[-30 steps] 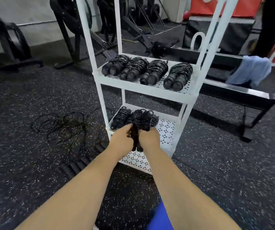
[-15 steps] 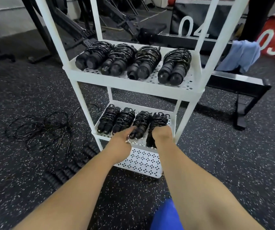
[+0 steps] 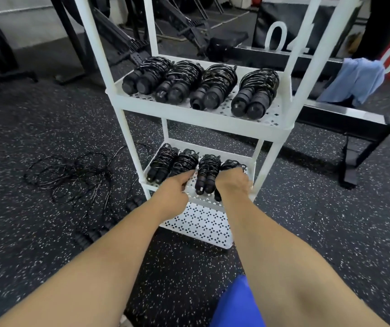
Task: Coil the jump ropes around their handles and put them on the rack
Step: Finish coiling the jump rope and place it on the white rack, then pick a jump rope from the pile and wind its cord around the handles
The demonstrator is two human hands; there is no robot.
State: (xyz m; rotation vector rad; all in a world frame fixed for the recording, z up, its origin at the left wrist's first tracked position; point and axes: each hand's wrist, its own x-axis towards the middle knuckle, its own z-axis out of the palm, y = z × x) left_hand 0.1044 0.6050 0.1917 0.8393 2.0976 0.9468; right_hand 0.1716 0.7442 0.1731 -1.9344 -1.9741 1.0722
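Okay, white perforated plastic rack (image 3: 189, 114): four black cord-wrapped cylindrical upper bundles (image 3: 212, 88), four on the lower shelf. Right hand (image 3: 232, 185) grips rightmost lower bundle (image 3: 230, 165); left hand (image 3: 172, 190) touches second lower bundle (image 3: 185, 161), grip unclear. Loose ropes (image 3: 71, 175) tangled on speckled floor (image 3: 47, 232).

speckled blk rubber floor (image 3: 47, 128), blk bench (image 3: 344, 119) w/ blue towel (image 3: 354, 79).

Perforated white rack (image 3: 203, 223), speckled rubbery floor (image 3: 47, 232)
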